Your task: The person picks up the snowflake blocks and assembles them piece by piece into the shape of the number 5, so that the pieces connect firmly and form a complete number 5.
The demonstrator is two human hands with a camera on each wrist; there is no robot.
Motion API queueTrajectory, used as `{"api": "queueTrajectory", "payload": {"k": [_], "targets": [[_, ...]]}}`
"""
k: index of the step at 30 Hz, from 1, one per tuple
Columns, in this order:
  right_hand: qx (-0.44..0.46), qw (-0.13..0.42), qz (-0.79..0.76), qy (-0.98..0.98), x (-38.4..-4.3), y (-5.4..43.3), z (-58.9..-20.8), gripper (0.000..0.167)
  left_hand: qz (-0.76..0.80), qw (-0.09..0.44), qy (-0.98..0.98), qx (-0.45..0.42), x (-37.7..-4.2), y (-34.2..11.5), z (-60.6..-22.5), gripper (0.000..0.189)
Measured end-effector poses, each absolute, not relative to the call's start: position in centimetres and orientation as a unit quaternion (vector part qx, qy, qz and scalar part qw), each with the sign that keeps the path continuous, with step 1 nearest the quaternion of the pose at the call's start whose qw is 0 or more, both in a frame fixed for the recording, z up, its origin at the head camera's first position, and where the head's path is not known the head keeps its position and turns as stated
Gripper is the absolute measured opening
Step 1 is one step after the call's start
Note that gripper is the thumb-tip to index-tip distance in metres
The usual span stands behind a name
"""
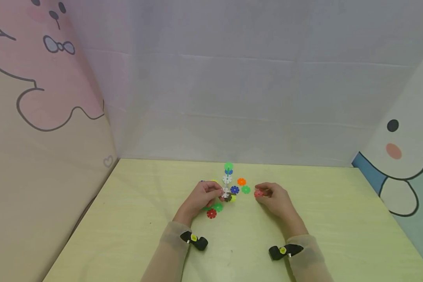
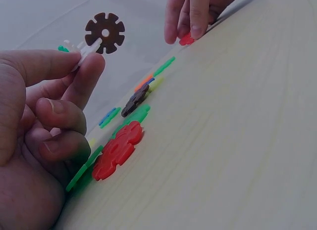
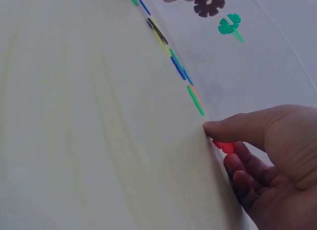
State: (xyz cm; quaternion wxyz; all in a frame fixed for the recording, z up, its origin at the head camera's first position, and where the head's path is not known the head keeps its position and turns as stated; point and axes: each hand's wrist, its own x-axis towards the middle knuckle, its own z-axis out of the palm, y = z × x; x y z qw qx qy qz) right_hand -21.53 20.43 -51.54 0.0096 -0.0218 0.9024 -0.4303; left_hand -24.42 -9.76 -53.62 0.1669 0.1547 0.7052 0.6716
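Left wrist view shows a white notched piece (image 2: 89,56) pinched edge-on between the thumb and index finger of the left hand (image 1: 205,195), with the other fingers curled below. The piece is held above the tabletop, and a brown disc (image 2: 105,33) is joined to it. From the right wrist, that brown disc is seen in the air near the left fingertips, with a green disc (image 3: 229,23) next to it.

A red disc (image 1: 259,194) is held between the thumb and fingers of the right hand (image 1: 275,199), close to the tabletop and well apart from the white piece.

Loose discs are spread on the table (image 1: 345,219). Between the hands, an orange disc (image 1: 241,181), a dark blue disc (image 1: 234,189) and a light green disc (image 1: 246,189) are seen. A second red disc (image 1: 211,213) is placed nearer the forearms, just beside another green disc (image 1: 217,207). Some pieces are partly hidden by the left hand.

Pale sleeves (image 1: 167,254) are worn, and a black device (image 1: 199,243) is strapped at each wrist. The table is backed by a whitish cloth (image 1: 211,86); a pink cartoon figure (image 1: 49,82) is printed at the left side, a white cartoon figure (image 1: 405,150) at the right.
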Motion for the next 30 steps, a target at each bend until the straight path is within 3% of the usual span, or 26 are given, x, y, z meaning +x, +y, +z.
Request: {"api": "queueTrajectory", "payload": {"k": [7, 13, 21, 30], "targets": [[-0.028, -0.004, -0.452, 0.891, -21.59, 20.27, -51.53, 0.029, 0.673, 0.170, 0.705, 0.149, -24.36, -9.70, -53.65, 0.014], [-0.019, 0.017, -0.474, 0.880, -21.54, 20.18, -51.71, 0.019, 0.675, 0.169, 0.702, 0.151, -24.28, -9.54, -53.49, 0.013], [-0.031, 0.030, -0.478, 0.877, -21.59, 20.02, -51.90, 0.035, 0.674, 0.167, 0.703, 0.154, -24.22, -9.57, -53.35, 0.013], [-0.050, 0.058, -0.502, 0.861, -21.33, 19.82, -51.34, 0.018, 0.667, 0.167, 0.710, 0.151, -24.23, -9.64, -53.36, 0.012]]}}
